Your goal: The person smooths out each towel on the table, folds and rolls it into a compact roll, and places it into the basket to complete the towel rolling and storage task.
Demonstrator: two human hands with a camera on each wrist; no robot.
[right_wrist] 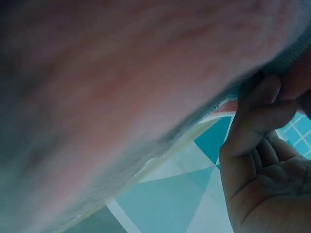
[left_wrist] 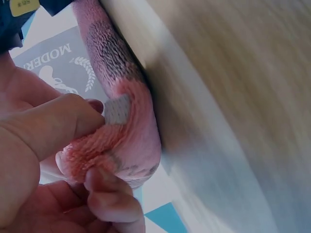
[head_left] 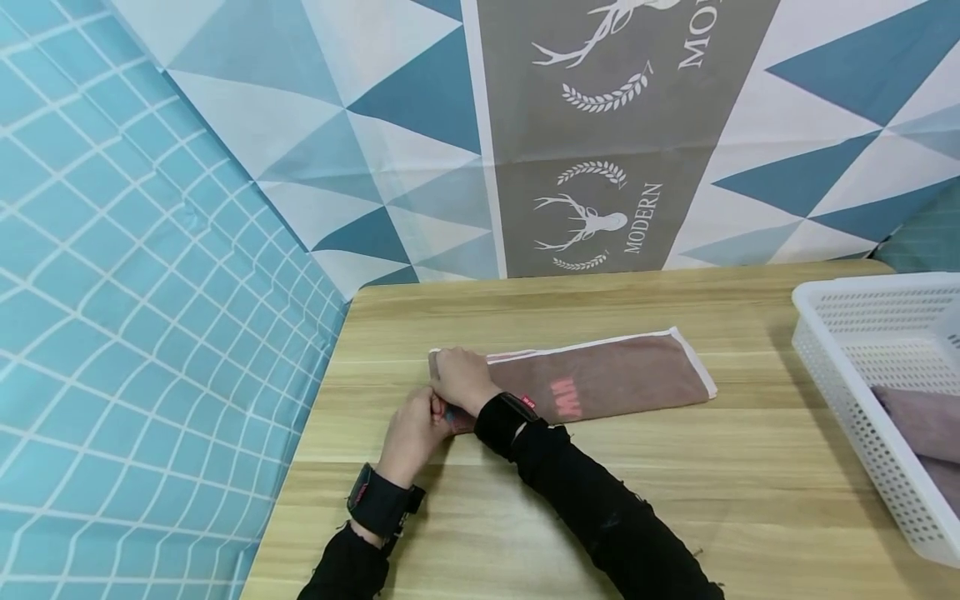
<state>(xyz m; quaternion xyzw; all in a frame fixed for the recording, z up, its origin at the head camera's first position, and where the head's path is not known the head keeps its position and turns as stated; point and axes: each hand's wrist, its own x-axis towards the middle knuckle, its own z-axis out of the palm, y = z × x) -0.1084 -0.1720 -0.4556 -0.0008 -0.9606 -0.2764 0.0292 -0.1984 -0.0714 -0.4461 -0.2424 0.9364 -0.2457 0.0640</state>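
Observation:
A folded brownish-pink towel (head_left: 637, 371) with white edging lies lengthwise on the wooden table (head_left: 622, 508). Pink lettering (head_left: 566, 398) and a small red label (head_left: 528, 402) mark its upper face. My left hand (head_left: 412, 429) pinches the near left corner. Just above it, my right hand (head_left: 461, 379) grips the left end with curled fingers, covering part of the cloth. Close up in the left wrist view, fluffy pink layers and a pale tag (left_wrist: 117, 109) show by the fingertips. The right wrist view has the towel's underside (right_wrist: 121, 97) large and blurred.
At the table's right stands a white perforated basket (head_left: 847, 417) with brownish cloth (head_left: 922, 421) inside. A patterned grey, white and blue covering (head_left: 585, 142) rises behind the table. Blue gridded fabric (head_left: 150, 333) hangs along the left side.

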